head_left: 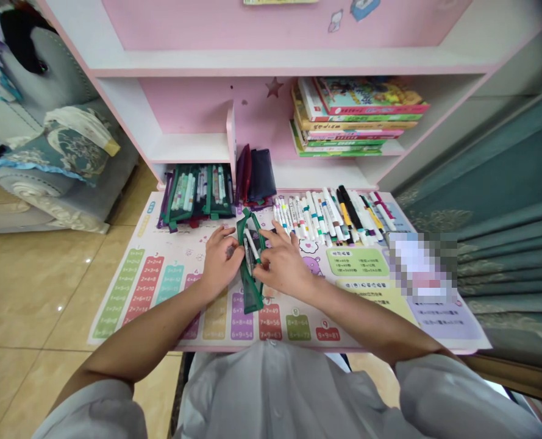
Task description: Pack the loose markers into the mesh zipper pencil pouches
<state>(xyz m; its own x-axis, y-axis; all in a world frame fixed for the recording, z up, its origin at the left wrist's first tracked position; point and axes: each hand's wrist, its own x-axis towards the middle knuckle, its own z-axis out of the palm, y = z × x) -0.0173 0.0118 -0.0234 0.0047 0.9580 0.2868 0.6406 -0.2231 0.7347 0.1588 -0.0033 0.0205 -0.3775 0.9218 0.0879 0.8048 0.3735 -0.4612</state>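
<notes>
Pink kid's counter [170, 341] w/ a times-table mat on top, shelves behind. Nearest: left hand [219, 261] curled on the left edge of a green mesh pencil pouch [251, 268], pinning it flat on the mat. Right hand [282, 263] on the other edge, fingers pinching a white marker [253, 245] at the pouch mouth, prob. so the opening stays wide. Just beyond, loose markers [330, 216] laid in a row, easy to grab. Filled pouches [197, 192] stacked back-left. Books [353, 116] piled on a shelf, far right.
</notes>
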